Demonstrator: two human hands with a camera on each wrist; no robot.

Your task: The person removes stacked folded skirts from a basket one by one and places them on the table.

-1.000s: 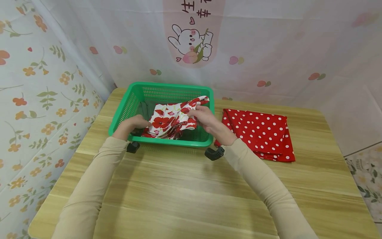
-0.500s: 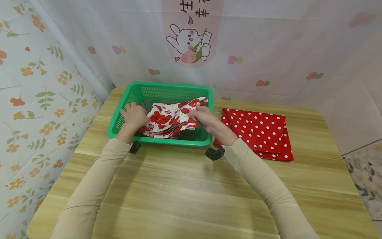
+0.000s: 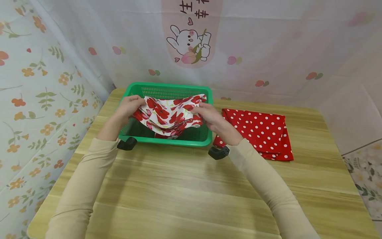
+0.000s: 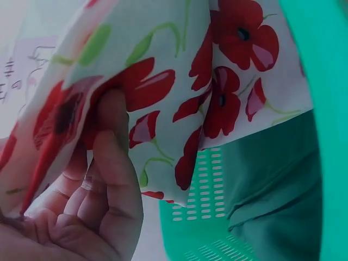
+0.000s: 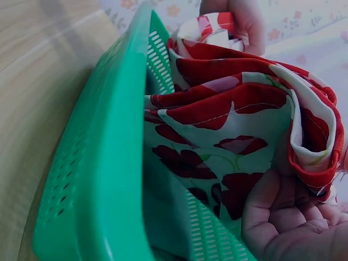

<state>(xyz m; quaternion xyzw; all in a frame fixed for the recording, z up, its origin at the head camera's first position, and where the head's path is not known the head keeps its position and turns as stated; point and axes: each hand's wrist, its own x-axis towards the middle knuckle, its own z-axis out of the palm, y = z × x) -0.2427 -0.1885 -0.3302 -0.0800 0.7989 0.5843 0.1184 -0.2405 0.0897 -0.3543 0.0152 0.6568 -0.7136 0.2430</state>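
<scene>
A white cloth printed with red poppies (image 3: 167,114) hangs between my two hands, folded in several layers and sagging in the middle. My left hand (image 3: 129,107) grips its left end near the basket's left rim. At the other end my right hand (image 3: 209,116) pinches the folds, thumb on top; in the right wrist view the stacked layers (image 5: 234,103) curl over its fingers. Beneath the cloth stands a green plastic basket (image 3: 167,142) with slotted walls. Dark green fabric (image 4: 272,185) lies inside it, seen in the left wrist view.
A folded red cloth with white dots (image 3: 256,132) lies on the wooden table (image 3: 185,192) right of the basket. Behind the table hangs a white printed curtain (image 3: 253,39), and a flowered one (image 3: 47,109) hangs at the left.
My left hand let go of the poppy cloth, spread open by the basket's left side, then took hold of its left end and lifted it. My right hand kept its grip.
</scene>
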